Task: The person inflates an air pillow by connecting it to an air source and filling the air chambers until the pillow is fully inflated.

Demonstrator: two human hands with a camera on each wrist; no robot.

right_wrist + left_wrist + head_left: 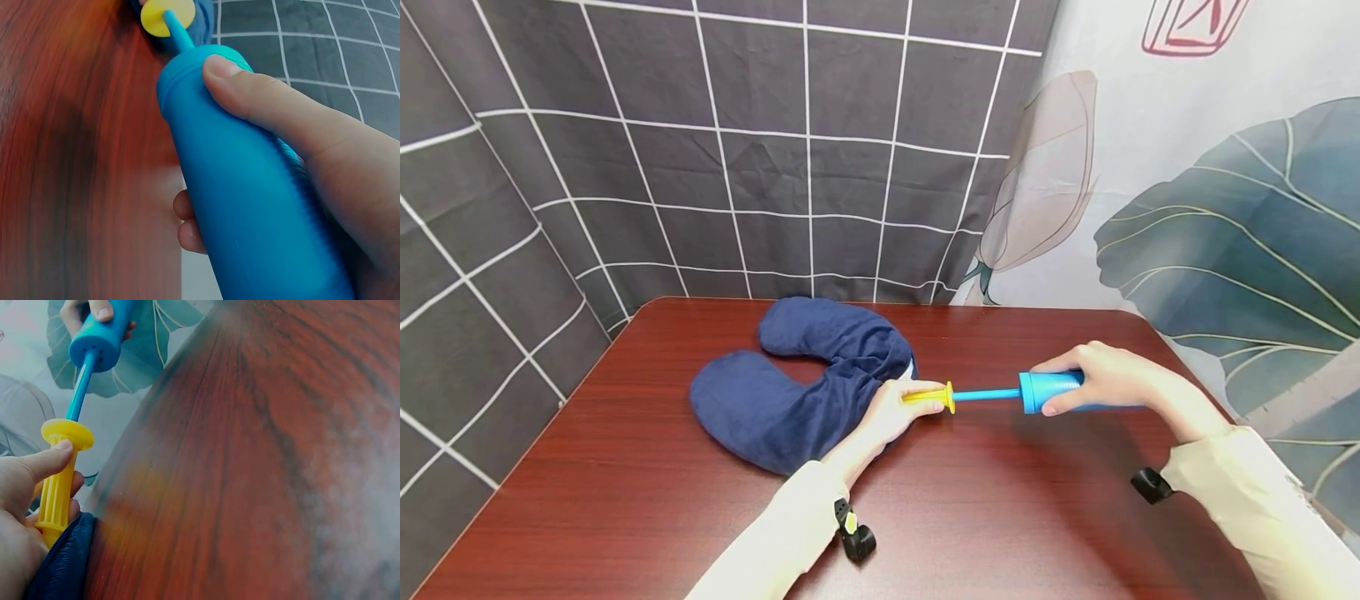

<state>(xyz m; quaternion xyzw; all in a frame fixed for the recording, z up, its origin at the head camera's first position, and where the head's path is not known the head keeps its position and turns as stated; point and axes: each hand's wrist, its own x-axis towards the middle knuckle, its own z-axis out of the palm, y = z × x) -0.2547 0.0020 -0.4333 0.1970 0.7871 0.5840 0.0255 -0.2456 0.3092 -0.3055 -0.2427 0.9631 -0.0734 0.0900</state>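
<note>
A blue hand pump with a yellow handle (57, 487) is held between both hands. My left hand (891, 410) grips that handle beside the neck pillow's right side. The blue pump barrel (244, 181) lies in my right hand (1108, 377), its fingers wrapped around the barrel and its thumb along the top near the end cap. A length of blue rod (985, 395) shows between handle and barrel. The navy U-shaped neck pillow (782, 408) rests on the table, its opening toward the left. In the left wrist view, a zippered edge of the pillow (65, 556) lies against the left hand.
The reddish-brown wooden table (625, 500) fills the lower view. Behind it hangs a dark grid-patterned curtain (760, 167), with a pale leaf-printed cloth (1240, 233) at the right. A black wrist mount (855, 533) sits on the left sleeve, another (1152, 485) on the right.
</note>
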